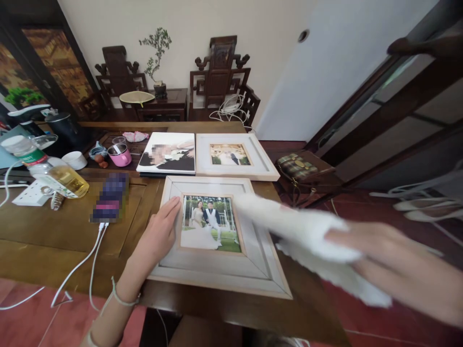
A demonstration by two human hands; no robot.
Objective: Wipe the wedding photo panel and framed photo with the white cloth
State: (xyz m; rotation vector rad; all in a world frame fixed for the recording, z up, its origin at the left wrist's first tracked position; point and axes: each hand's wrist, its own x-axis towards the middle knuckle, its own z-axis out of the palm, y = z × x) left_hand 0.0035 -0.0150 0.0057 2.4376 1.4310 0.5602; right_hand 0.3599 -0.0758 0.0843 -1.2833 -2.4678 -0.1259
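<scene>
A white-framed photo (211, 222) of a couple on grass lies face up near the table's front edge. Across its left border rests my left hand (163, 229), fingers stretched flat and close together. At the right, smeared by motion, my right hand (383, 255) grips a white cloth (311, 233). One end of the cloth reaches over the frame's right border; whether it touches there I cannot tell. The rest of it hangs beyond the frame's right side. Behind lie a second white picture frame (265, 164) and a photo album (170, 166) with a couple on its cover.
A phone (110, 197) with white cables lies at left, beside a power strip (31, 193) and a bottle of yellow liquid (68, 178). A pink mug (121, 155) stands behind. A plaid bag (298, 166) sits on a stool to the right.
</scene>
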